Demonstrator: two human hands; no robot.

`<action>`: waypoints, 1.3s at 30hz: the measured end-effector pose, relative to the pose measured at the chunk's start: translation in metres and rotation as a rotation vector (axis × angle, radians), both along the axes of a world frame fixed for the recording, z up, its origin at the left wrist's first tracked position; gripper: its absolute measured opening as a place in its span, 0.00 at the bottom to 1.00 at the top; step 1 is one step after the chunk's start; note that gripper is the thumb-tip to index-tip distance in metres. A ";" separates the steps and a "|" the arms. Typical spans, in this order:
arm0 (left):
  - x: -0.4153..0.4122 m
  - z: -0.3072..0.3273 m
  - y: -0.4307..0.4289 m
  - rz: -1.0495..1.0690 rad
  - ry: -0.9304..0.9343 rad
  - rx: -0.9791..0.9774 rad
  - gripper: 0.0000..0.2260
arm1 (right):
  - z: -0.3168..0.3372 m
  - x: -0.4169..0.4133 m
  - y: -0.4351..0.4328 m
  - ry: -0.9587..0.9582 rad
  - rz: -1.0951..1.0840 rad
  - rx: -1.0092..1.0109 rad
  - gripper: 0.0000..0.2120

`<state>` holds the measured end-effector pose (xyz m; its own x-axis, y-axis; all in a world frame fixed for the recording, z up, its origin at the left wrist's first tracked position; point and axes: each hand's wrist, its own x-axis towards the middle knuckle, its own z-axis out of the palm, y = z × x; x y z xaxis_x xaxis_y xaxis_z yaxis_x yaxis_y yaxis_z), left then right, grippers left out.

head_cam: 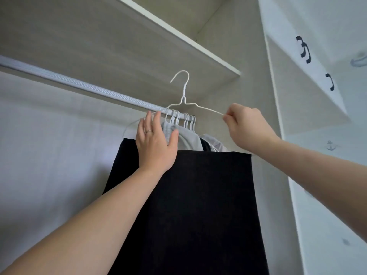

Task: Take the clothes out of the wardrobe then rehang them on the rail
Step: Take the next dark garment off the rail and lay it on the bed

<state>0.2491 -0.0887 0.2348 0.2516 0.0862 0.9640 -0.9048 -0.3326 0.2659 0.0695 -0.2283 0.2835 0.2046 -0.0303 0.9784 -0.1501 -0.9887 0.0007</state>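
Inside the wardrobe [248, 56], under its shelf [139, 46], the rail [79, 87] is being loaded at its far right end only; the long stretch to the left is carrying nothing. A black garment [198, 205], the largest thing in view, is being held up in front of the rail, draped over a white wire hanger [184, 92] whose hook is being kept above the rail and is not yet resting on it. Behind it, grey clothes [186, 139] are being carried by a tight cluster of white hooks [182, 120] already seated on the rail.

The hanger's right tip is being pinched between thumb and fingers of the right hand [246, 128]. The left hand [156, 143] is being laid over the hanger's left arm with its fingers fairly straight and the thumb pressed against the grey cloth; whether the wire is actually being gripped there cannot be told.

Rehanging is judged to be well under way: several pieces are on, and this one is awaiting hooking. Whether more clothes are waiting is not being shown.
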 end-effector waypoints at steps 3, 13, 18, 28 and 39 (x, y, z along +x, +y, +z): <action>-0.032 0.006 -0.006 -0.023 0.006 -0.015 0.30 | -0.019 -0.055 -0.008 -0.021 -0.020 0.012 0.09; -0.186 -0.001 -0.069 -0.068 -0.177 0.100 0.22 | -0.080 -0.270 -0.032 -0.032 -0.141 0.069 0.08; -0.291 -0.015 -0.117 -0.210 -0.307 0.115 0.17 | -0.110 -0.401 -0.049 -0.040 -0.315 0.113 0.06; -0.525 -0.100 -0.243 -0.607 -0.432 0.349 0.23 | -0.210 -0.662 -0.049 0.152 -1.062 0.107 0.05; -0.820 -0.245 -0.303 -1.251 -0.407 0.583 0.34 | -0.334 -0.894 0.033 0.359 -1.736 0.509 0.36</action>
<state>-0.5710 -0.3914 -0.0105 -0.4307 -0.4056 0.8062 -0.6570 0.7534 0.0280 -0.8240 -0.1958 -0.0509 -0.2046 -0.6523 0.7299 -0.9374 0.3452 0.0457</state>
